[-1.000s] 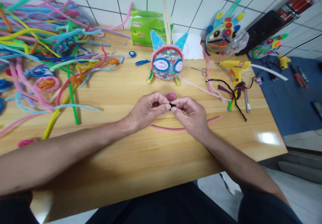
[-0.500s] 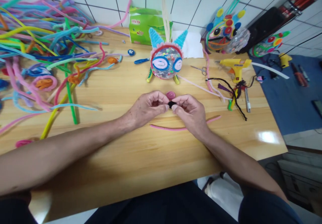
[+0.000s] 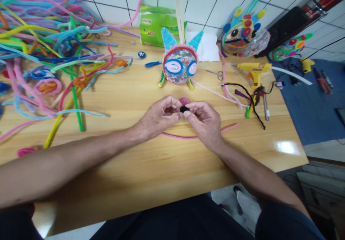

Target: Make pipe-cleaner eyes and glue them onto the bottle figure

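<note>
A small black pipe-cleaner coil (image 3: 184, 109) is pinched between my two hands above the table. My left hand (image 3: 163, 115) holds its left side with thumb and fingertips, and my right hand (image 3: 204, 121) grips its right side. Just behind the fingers lies a pink coil (image 3: 184, 100), partly hidden. Under my right hand runs a pink pipe cleaner (image 3: 180, 136), its middle covered. Farther back stands a clear ball-shaped animal figure (image 3: 180, 75) with blue ears, blue-rimmed pale eyes and green-yellow feet.
Loose pipe cleaners (image 3: 40, 46) pile up at the left. Behind the figure sits a green tissue pack (image 3: 151, 28). To the right are small scissors (image 3: 219, 75), a yellow glue gun (image 3: 254, 71), a black pipe cleaner (image 3: 242, 89) and another decorated figure (image 3: 239, 35).
Both hands stay pinched on the black coil, which has turned slightly and shows more of itself. The view has shifted a little.
</note>
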Demonstrator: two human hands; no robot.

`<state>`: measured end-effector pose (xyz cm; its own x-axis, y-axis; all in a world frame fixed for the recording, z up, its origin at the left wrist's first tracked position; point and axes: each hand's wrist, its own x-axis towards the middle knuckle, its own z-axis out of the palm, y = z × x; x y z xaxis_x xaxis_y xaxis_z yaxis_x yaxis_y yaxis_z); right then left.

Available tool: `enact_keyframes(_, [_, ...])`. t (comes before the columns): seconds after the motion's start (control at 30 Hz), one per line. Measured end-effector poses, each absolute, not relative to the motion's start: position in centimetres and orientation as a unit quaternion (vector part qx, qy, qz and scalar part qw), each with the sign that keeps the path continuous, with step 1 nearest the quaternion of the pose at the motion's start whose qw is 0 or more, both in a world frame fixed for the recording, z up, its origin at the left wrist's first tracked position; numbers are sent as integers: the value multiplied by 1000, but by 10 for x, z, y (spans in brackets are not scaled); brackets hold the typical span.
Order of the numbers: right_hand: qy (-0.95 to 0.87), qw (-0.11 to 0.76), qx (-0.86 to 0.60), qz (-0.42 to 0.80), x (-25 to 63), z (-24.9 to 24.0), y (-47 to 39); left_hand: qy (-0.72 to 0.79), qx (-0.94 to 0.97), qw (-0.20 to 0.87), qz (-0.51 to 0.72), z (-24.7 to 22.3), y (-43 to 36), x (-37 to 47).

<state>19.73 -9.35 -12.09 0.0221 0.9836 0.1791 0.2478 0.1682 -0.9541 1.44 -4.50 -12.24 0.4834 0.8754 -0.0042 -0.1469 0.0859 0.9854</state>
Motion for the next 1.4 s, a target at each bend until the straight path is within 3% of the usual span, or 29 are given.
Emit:
enact_keyframes(0.2, [-589, 491, -499, 403, 198, -120, -91, 327, 558, 665, 373, -127, -42, 12])
enact_keyframes(0.7, [-625, 446, -562, 308, 201, -114, -92, 324, 618, 622, 354, -124, -44, 8])
enact_keyframes(0.97, [-662, 442, -547, 259, 195, -114, -95, 361, 683, 511, 377, -123, -50, 10])
enact_keyframes(1.1, [-641, 437, -558, 294, 195, -117, -94, 359, 728, 441, 384, -122, -50, 9])
enact_keyframes(1.4, [-552, 473, -525, 442, 206, -117, -86, 315, 670, 569, 359, -123, -39, 5])
